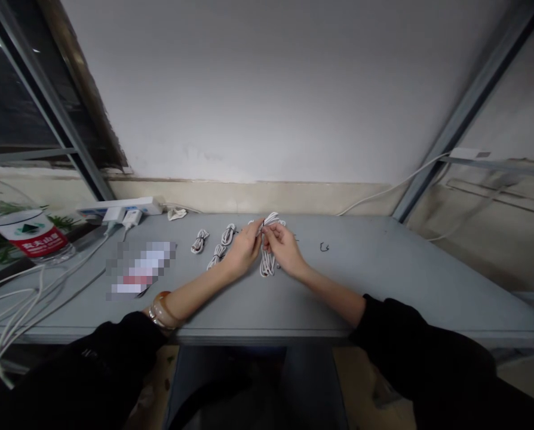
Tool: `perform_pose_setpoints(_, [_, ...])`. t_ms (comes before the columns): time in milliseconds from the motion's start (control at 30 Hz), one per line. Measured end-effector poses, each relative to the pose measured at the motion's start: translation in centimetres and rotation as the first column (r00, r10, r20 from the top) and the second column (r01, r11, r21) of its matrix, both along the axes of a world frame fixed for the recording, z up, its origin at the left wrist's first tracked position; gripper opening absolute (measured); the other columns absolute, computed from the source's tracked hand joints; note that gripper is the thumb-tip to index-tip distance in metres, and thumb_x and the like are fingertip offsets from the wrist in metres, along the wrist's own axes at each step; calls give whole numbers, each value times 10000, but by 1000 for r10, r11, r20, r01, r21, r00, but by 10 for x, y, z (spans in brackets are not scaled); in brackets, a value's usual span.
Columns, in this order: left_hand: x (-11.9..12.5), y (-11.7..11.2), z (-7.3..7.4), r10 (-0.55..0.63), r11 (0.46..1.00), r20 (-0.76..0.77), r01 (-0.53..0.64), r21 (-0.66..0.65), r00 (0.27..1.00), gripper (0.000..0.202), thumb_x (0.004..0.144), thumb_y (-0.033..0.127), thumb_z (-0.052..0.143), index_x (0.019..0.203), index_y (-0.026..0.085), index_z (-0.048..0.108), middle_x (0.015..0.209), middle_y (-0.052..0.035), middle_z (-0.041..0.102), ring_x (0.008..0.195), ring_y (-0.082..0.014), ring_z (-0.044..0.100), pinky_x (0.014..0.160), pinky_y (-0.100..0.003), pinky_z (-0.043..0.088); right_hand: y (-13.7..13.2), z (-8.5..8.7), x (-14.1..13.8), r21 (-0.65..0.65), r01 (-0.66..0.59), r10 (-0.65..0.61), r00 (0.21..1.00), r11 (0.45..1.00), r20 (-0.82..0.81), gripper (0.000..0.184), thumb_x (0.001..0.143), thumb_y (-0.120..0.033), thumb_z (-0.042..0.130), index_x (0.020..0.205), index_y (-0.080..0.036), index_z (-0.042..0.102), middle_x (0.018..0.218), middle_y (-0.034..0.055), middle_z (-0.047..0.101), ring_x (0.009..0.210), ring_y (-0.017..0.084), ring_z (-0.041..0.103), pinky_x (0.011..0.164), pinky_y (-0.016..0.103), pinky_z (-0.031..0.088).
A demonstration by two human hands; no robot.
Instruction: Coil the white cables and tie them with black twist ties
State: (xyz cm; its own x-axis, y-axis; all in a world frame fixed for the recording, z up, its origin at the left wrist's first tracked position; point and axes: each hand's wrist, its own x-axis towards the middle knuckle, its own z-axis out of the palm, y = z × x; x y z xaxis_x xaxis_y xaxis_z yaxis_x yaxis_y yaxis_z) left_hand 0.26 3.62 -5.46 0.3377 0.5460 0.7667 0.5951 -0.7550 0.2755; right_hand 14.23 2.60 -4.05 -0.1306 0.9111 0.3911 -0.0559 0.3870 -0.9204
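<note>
My left hand [245,246] and my right hand [283,245] meet at the middle of the grey table [383,280], both pinched on one coiled white cable [267,260]. The coil hangs down between the hands onto the tabletop, and its upper loops stick out above my fingertips. Left of my hands lie three bundled white cables [199,241], [228,233], [217,255], each tied into a small coil. A small black twist tie [324,246] lies on the table to the right of my right hand.
A white power strip [119,209] with plugged chargers sits at the back left, with white cords [20,298] trailing to the left edge. A water bottle [20,224] with a red label stands far left. A blurred flat object [139,269] lies left of the bundles. Wall close behind.
</note>
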Motion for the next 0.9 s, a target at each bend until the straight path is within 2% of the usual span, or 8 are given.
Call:
perform_pose_setpoints(100, [1, -4, 3, 0, 1000, 25, 1, -24, 1000, 358, 960, 224, 387, 1292, 137, 491, 1209, -161, 657, 1118, -232, 628, 968, -393, 498, 0, 4, 0, -38, -46, 44, 997, 998, -66, 351, 774, -529, 663, 718, -220, 507, 568, -52, 504, 531, 105, 502, 532, 252, 404])
perform_pose_setpoints(167, [2, -6, 5, -10, 998, 73, 15, -59, 997, 345, 970, 239, 385, 1286, 142, 485, 1173, -144, 669, 1054, -214, 648, 931, -363, 510, 2, 8, 2, -132, -131, 108, 980, 983, -167, 313, 784, -477, 673, 707, -206, 537, 591, -32, 537, 547, 108, 521, 542, 252, 417])
perform_pose_setpoints(233, [3, -8, 6, -11, 996, 145, 24, -89, 989, 329, 975, 249, 387, 1270, 139, 482, 1123, -126, 681, 979, -196, 660, 886, -337, 519, 4, 12, 5, -259, -256, 176, 939, 931, -296, 247, 820, -403, 642, 715, -189, 579, 630, -1, 583, 580, 116, 548, 568, 258, 441])
perform_pose_setpoints(300, [4, -8, 7, -6, 993, 212, 30, -112, 977, 311, 975, 257, 392, 1247, 138, 486, 1098, -116, 683, 967, -193, 653, 875, -332, 518, 5, 16, 9, -364, -366, 219, 896, 856, -385, 181, 841, -313, 602, 730, -172, 620, 656, 20, 613, 607, 119, 564, 600, 262, 463])
perform_pose_setpoints(400, [5, -6, 6, -21, 986, 264, 63, -153, 964, 287, 969, 253, 400, 1221, 153, 491, 1092, -101, 682, 1015, -196, 636, 899, -341, 509, 6, 19, 13, -431, -428, 248, 876, 795, -413, 132, 828, -221, 582, 737, -159, 656, 665, 24, 628, 619, 110, 568, 625, 250, 474])
perform_pose_setpoints(467, [5, -5, 6, -46, 981, 284, 97, -170, 958, 286, 962, 243, 400, 1222, 160, 487, 1111, -97, 675, 1042, -190, 627, 922, -341, 501, 5, 19, 13, -413, -431, 261, 875, 802, -407, 111, 815, -210, 596, 736, -160, 656, 677, 21, 632, 626, 105, 571, 622, 241, 474])
perform_pose_setpoints(667, [5, -6, 5, -114, 973, 259, 161, -167, 959, 362, 927, 186, 405, 1284, 160, 460, 1192, -115, 644, 1129, -198, 598, 988, -373, 472, -1, 16, 8, -297, -292, 205, 935, 909, -291, 135, 794, -278, 677, 719, -184, 614, 662, 0, 593, 585, 96, 538, 576, 242, 452])
perform_pose_setpoints(900, [5, -6, 5, -125, 986, 156, 140, -86, 980, 377, 938, 185, 395, 1313, 150, 430, 1217, -158, 633, 1109, -208, 612, 969, -388, 485, -2, 15, 6, -275, -230, 145, 943, 934, -298, 183, 828, -295, 649, 704, -202, 553, 630, -4, 562, 549, 103, 527, 521, 253, 421])
